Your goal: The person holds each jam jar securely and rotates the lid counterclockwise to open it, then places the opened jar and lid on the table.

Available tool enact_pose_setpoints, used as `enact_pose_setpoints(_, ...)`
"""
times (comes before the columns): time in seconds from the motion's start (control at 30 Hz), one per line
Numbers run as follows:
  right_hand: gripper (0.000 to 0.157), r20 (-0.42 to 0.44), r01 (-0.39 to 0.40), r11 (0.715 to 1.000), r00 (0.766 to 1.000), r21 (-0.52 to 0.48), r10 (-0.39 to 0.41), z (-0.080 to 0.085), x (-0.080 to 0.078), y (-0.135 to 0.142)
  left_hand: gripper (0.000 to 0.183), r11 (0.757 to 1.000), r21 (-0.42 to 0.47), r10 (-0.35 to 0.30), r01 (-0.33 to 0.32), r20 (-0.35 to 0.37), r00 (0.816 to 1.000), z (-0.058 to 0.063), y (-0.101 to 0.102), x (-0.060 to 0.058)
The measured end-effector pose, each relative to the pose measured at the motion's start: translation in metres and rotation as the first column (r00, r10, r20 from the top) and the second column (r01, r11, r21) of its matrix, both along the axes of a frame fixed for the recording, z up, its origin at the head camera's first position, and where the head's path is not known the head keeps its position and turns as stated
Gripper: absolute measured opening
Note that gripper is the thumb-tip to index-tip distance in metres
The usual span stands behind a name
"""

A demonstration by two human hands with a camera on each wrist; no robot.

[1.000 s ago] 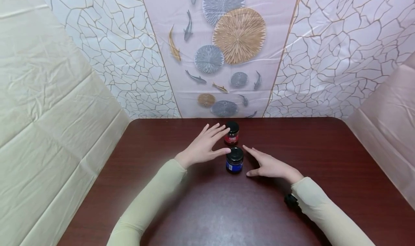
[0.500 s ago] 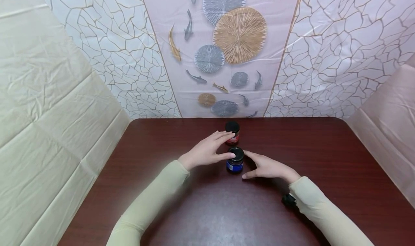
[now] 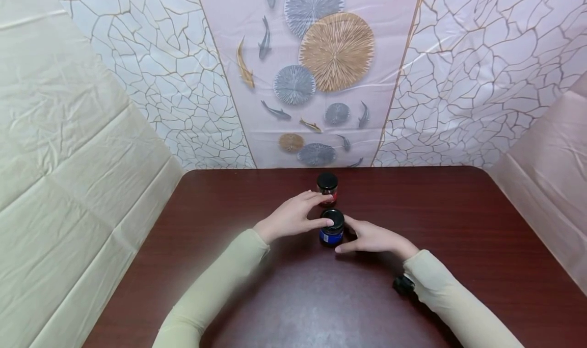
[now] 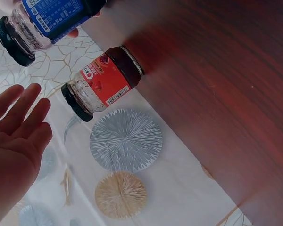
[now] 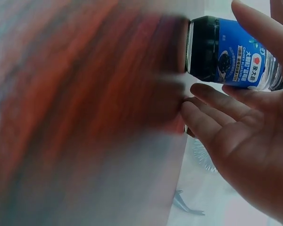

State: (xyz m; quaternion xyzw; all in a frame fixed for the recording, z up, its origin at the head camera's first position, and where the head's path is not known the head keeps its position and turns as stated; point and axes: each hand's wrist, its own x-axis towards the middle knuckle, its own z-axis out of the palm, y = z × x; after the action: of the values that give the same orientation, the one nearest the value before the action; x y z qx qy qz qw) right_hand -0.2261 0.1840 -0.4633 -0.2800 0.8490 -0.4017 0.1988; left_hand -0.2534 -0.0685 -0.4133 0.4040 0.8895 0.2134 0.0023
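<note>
Two glass jars with black lids stand upright on the dark wooden table point(image 3: 293, 297). The blue-labelled jar point(image 3: 331, 237) is in front; a red-labelled jar point(image 3: 327, 181) is behind it. My left hand point(image 3: 293, 216) reaches in from the left with fingers extended. In the head view its thumb overlaps the blue jar's lid and its fingers overlap the red jar. From the right, my right hand point(image 3: 376, 237) has thumb and fingers spread about the blue jar. In the right wrist view, relaxed fingers point(image 5: 217, 106) lie beside that jar, not curled tightly round it.
A patterned cloth backdrop point(image 3: 293, 42) rises behind the table's far edge. Pale fabric walls point(image 3: 82, 149) flank both sides. A small black device point(image 3: 403, 285) sits under the right sleeve at the wrist.
My left hand has come slightly nearer and lower over the jars. The right hand has moved left, and its thumb is closer to the blue jar. Both jars have stayed in place.
</note>
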Motion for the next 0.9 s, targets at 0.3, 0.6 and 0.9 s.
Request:
enact_pose_setpoints(0.3, 0.082, -0.017, 0.014, 0.997, 1.000, -0.071, -0.015, -0.001, 0.001, -0.006, 0.064, 0.999, -0.016, -0.028, 0.027, -0.042, 0.999, -0.002, 0.001, 0.002)
enact_pose_setpoints(0.6, 0.078, -0.005, 0.071, 0.996, 0.997, -0.051, -0.072, 0.003, 0.003, -0.010, 0.064, 0.998, -0.046, -0.050, 0.047, -0.068, 0.996, -0.001, 0.003, 0.005)
enact_pose_setpoints(0.9, 0.081, 0.007, 0.106, 0.993, 0.994, -0.060, -0.106, 0.002, 0.002, -0.014, 0.063, 0.997, -0.042, -0.068, 0.066, -0.060, 0.996, -0.003, 0.006, 0.006)
